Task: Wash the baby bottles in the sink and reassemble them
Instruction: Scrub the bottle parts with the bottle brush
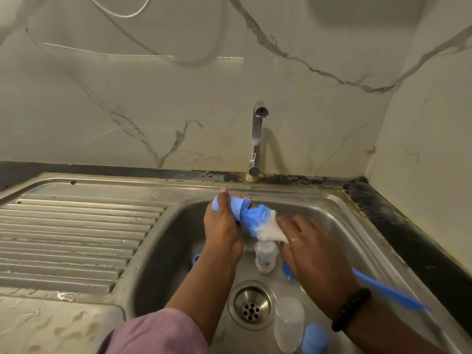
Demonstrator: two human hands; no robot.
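Observation:
My left hand grips a blue bottle cap over the sink basin. My right hand holds a bottle brush with blue and white bristles, its head pushed into the cap's open end. The brush's blue handle sticks out behind my right wrist. A small clear baby bottle stands upright in the basin below the brush. A clear bottle and a blue part lie near the drain.
The steel tap rises behind the basin, and no water shows under it. A ribbed, wet drainboard fills the left side. More blue pieces lie in the basin. A dark counter edge runs along the right.

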